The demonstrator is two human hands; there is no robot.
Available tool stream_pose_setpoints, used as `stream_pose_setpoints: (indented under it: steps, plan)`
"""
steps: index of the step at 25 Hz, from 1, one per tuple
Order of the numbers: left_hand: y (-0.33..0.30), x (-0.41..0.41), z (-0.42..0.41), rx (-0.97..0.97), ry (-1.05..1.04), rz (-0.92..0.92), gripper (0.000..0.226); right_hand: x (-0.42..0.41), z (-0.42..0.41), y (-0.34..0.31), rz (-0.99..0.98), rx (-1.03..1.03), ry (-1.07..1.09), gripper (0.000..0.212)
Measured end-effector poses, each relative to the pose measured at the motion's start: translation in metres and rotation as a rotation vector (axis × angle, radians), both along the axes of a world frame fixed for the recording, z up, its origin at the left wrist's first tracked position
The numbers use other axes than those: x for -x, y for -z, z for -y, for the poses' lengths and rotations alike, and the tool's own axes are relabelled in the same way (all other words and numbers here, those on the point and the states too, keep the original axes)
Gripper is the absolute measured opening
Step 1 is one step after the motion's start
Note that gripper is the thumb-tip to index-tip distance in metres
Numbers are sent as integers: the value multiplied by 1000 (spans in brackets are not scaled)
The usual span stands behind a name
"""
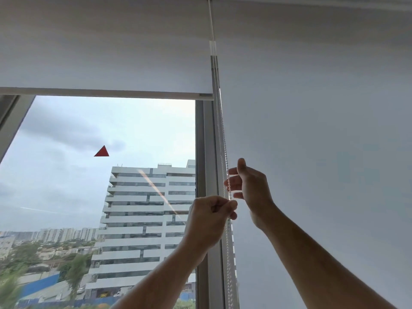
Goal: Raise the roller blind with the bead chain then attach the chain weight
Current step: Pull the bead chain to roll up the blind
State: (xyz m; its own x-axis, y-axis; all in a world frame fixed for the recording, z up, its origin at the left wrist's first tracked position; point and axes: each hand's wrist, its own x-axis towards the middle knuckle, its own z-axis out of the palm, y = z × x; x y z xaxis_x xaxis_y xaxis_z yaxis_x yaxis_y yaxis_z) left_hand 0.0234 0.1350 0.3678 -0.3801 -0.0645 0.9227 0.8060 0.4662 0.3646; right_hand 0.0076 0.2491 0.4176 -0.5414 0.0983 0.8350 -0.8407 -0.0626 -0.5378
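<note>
A white roller blind (104, 47) hangs over the left window, its bottom bar (107, 93) high up near the top of the pane. A white bead chain (224, 141) runs down along the window frame between the two blinds. My left hand (209, 221) is closed on the chain at about mid height. Just above it, my right hand (249, 184) has its fingers curled around the same chain. No chain weight is in view.
A second white blind (323, 130) covers the right window down past the frame's bottom. A grey window post (206, 152) stands left of the chain. A red triangle sticker (102, 151) sits on the glass; buildings lie outside.
</note>
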Motion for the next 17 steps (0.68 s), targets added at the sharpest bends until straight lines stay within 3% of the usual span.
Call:
stream_pose_setpoints:
  steps: [5,11,17]
  plan:
    - [13,1,4,23,28,35,19,-11,13,-21,-28,-39,10,34]
    - [9,-2,17,133,13,-23,28,-17,21,-10,-162,-30,56,38]
    - [-23,-6,28,-139,53,-27,34,-15,22,16,-222,-66,97,39]
